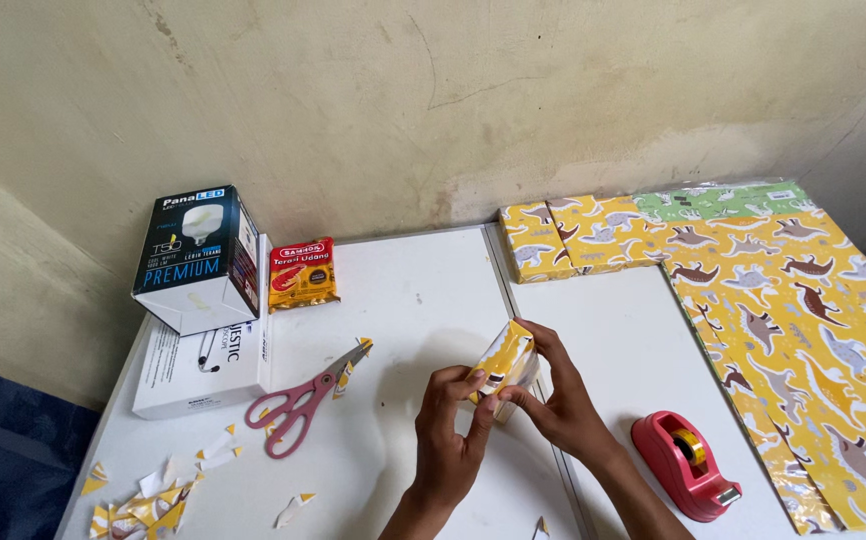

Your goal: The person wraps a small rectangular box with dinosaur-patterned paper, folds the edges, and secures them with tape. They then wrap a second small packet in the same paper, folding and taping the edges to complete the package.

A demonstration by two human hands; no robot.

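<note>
Both hands — left hand (pixel 450 425), right hand (pixel 551 400) — pinch a small box half-wrapped in yellow dinosaur paper (pixel 506 366), folding an end flap. Next likely calls for tape from the pink dispenser (pixel 684 464), just right of the box.

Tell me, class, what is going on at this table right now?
A person holds a small box partly wrapped in yellow dinosaur-print paper, gripping it with the left hand and the right hand above a white table. Pink scissors lie to the left beside paper scraps. A red tape dispenser sits to the right, next to a large sheet of the same paper.
</note>
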